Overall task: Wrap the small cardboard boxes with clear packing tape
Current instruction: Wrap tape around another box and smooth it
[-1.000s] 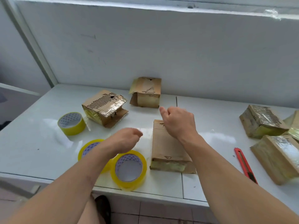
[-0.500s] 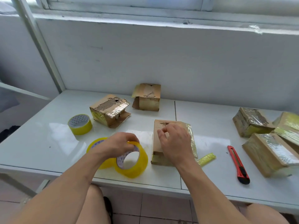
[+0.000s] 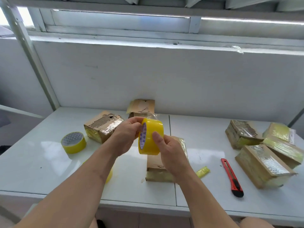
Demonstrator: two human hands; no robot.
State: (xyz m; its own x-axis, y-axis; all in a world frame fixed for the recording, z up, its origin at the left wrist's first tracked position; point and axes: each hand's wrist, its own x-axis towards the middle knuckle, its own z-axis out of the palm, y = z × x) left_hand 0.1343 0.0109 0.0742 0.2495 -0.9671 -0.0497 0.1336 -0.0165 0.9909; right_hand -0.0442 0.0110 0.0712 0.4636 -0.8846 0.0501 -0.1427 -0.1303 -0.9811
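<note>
Both hands hold a yellowish roll of clear packing tape [image 3: 150, 137] upright above the table. My left hand [image 3: 126, 137] grips its left side, fingers at the top edge, where a short clear tape end sticks up. My right hand [image 3: 169, 153] grips the right side, thumb on the roll's face. Below them lies a flat, partly taped cardboard box [image 3: 156, 167], half hidden by my right wrist. Two more cardboard boxes, a taped one [image 3: 102, 125] and a plain one [image 3: 142, 106], sit behind.
A second tape roll [image 3: 73, 142] stands at the left; another peeks out under my left forearm [image 3: 109, 176]. A red box cutter [image 3: 232, 177] and a tape scrap [image 3: 203, 171] lie right of the box. Three wrapped boxes [image 3: 261, 165] crowd the right edge. A wall backs the white table [image 3: 32, 162].
The tape roll left the table: my left hand lifted it and my right hand came off the flat box to grip it too. The camera tilted up.
</note>
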